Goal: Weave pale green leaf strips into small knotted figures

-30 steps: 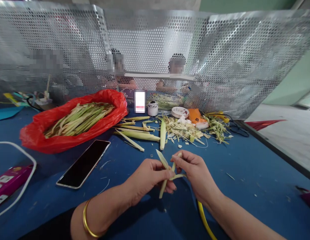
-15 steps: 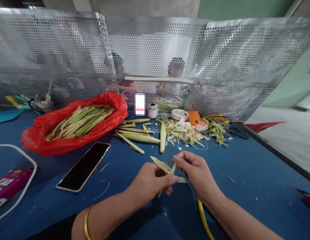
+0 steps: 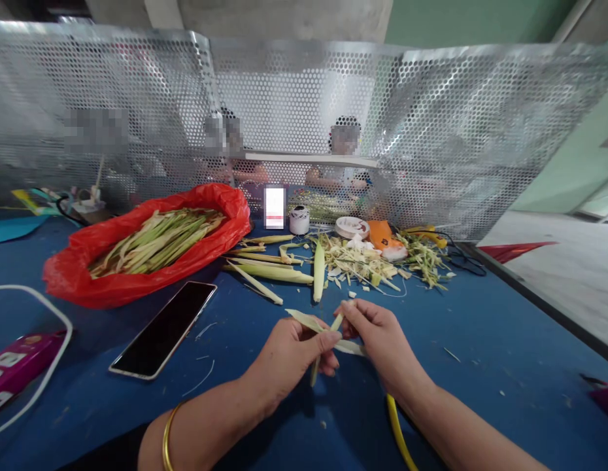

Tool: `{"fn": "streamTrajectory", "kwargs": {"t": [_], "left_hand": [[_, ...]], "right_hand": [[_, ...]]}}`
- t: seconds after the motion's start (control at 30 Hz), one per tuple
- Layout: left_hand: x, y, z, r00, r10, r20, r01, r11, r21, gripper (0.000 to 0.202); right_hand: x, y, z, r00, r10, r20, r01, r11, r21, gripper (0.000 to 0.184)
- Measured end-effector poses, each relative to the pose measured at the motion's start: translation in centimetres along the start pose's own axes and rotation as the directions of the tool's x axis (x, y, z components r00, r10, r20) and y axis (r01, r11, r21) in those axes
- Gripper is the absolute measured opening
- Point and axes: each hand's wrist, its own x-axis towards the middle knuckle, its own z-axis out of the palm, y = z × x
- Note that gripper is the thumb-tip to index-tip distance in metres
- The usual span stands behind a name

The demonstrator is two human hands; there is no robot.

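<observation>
Pale strips of leaf, like corn husk (image 3: 305,320), cross each other between my hands above the blue table. My left hand (image 3: 297,350) pinches them where they cross, thumb on top; one pointed end sticks out to the upper left and another hangs below the fingers. My right hand (image 3: 377,333) grips one strip between thumb and fingertips, and a flat strip end runs under its palm. Beyond my hands lie a whole pale-green husk piece (image 3: 318,271), several longer husk pieces (image 3: 269,269) and a heap of shredded trimmings (image 3: 360,260).
A red plastic bag (image 3: 71,278) full of long leaf strips stands at left, with a dark phone (image 3: 164,330) before it. Behind are a lit screen (image 3: 274,208), a small white jar (image 3: 299,220), a tape roll (image 3: 352,227) and a perforated metal screen (image 3: 294,85). People sit beyond it.
My left thumb has shifted slightly left and up on the crossing strips. The strip in my right hand leans more to the right, and more of the flat strip beneath shows.
</observation>
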Motion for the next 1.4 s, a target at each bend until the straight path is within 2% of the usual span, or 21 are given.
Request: {"fn": "streamTrajectory", "kwargs": {"t": [0.1,0.17,0.2,0.27,0.37,0.43,0.47,0.53,0.67,0.83,0.9,0.97,1.0,1.03,1.07,1.13,1.2,1.23,1.3,1.4], "left_hand": [[0.2,0.3,-0.3,0.999,-0.003,-0.043,0.001,0.998,-0.061,0.043],[0.2,0.6,-0.6,0.998,-0.031,-0.051,0.026,0.996,-0.083,0.047],[0.2,0.7,-0.7,0.998,-0.048,-0.052,0.043,0.995,-0.091,0.048],[0.2,0.8,-0.9,0.997,-0.070,-0.041,0.066,0.992,-0.108,0.044],[0.2,0.6,-0.8,0.997,-0.076,-0.031,0.071,0.987,-0.141,0.038],[0.3,0.5,-0.7,0.997,-0.067,-0.041,0.060,0.985,-0.165,0.036],[0.3,0.4,-0.6,0.997,-0.061,-0.046,0.053,0.984,-0.171,0.035],[0.3,0.4,-0.5,0.997,-0.046,-0.062,0.035,0.984,-0.175,0.033],[0.5,0.5,-0.7,0.996,-0.023,-0.082,0.008,0.983,-0.183,0.031],[0.8,0.4,-1.2,0.995,-0.051,-0.088,0.033,0.980,-0.197,0.032],[0.8,0.7,-1.3,0.995,-0.031,-0.096,0.008,0.973,-0.229,0.033],[0.7,1.0,-1.3,0.995,0.017,-0.096,-0.042,0.965,-0.257,0.032],[0.6,1.1,-1.2,0.994,0.043,-0.102,-0.069,0.960,-0.270,0.031],[0.5,1.2,-1.1,0.992,0.059,-0.115,-0.090,0.954,-0.285,0.030],[0.4,1.2,-0.9,0.989,0.066,-0.132,-0.104,0.947,-0.304,0.029],[0.1,1.1,-0.6,0.985,0.065,-0.158,-0.117,0.931,-0.345,0.030],[-0.1,0.8,-0.2,0.986,0.040,-0.164,-0.101,0.918,-0.384,0.032],[-0.2,0.7,0.0,0.986,0.031,-0.162,-0.094,0.912,-0.398,0.033],[-0.3,0.5,0.2,0.987,0.025,-0.162,-0.091,0.907,-0.412,0.032],[-0.4,0.2,0.5,0.984,0.053,-0.171,-0.117,0.912,-0.394,0.027]], "right_hand": [[0.0,-0.7,-0.6,0.993,-0.010,0.120,0.025,0.992,-0.127,0.037],[-0.3,-1.2,-1.1,0.976,-0.085,0.202,0.148,0.936,-0.320,0.031],[-0.4,-1.3,-1.3,0.960,-0.144,0.240,0.235,0.880,-0.412,0.026],[-0.6,-1.5,-1.5,0.901,-0.292,0.321,0.429,0.711,-0.557,0.019],[-0.7,-1.3,-1.5,0.728,-0.498,0.471,0.665,0.344,-0.663,0.026],[-0.6,-1.2,-1.5,0.622,-0.568,0.539,0.717,0.137,-0.683,0.032],[-0.6,-1.2,-1.5,0.589,-0.591,0.551,0.721,0.078,-0.688,0.034],[-0.7,-1.2,-1.5,0.569,-0.624,0.536,0.710,0.045,-0.702,0.034],[-0.8,-1.2,-1.6,0.615,-0.641,0.460,0.675,0.126,-0.727,0.033],[-0.5,-0.7,-1.6,0.735,-0.566,0.373,0.594,0.273,-0.757,0.025],[-0.7,-0.7,-1.6,0.724,-0.626,0.290,0.565,0.296,-0.770,0.020],[-1.1,-0.9,-1.6,0.669,-0.725,0.166,0.540,0.320,-0.778,0.025],[-1.4,-1.0,-1.5,0.656,-0.745,0.119,0.537,0.351,-0.767,0.023],[-1.7,-1.0,-1.3,0.676,-0.730,0.096,0.540,0.404,-0.738,0.019],[-2.0,-1.0,-0.9,0.721,-0.686,0.099,0.547,0.475,-0.690,0.015],[-2.5,-0.7,0.0,0.842,-0.513,0.167,0.509,0.653,-0.561,0.015],[-2.8,-0.2,0.9,0.910,-0.365,0.199,0.415,0.795,-0.441,0.015],[-2.8,0.0,1.3,0.924,-0.324,0.202,0.380,0.836,-0.396,0.016],[-2.9,0.2,1.7,0.930,-0.302,0.211,0.361,0.861,-0.358,0.021],[-2.9,0.3,1.6,0.891,-0.372,0.261,0.453,0.780,-0.432,0.029]]}}
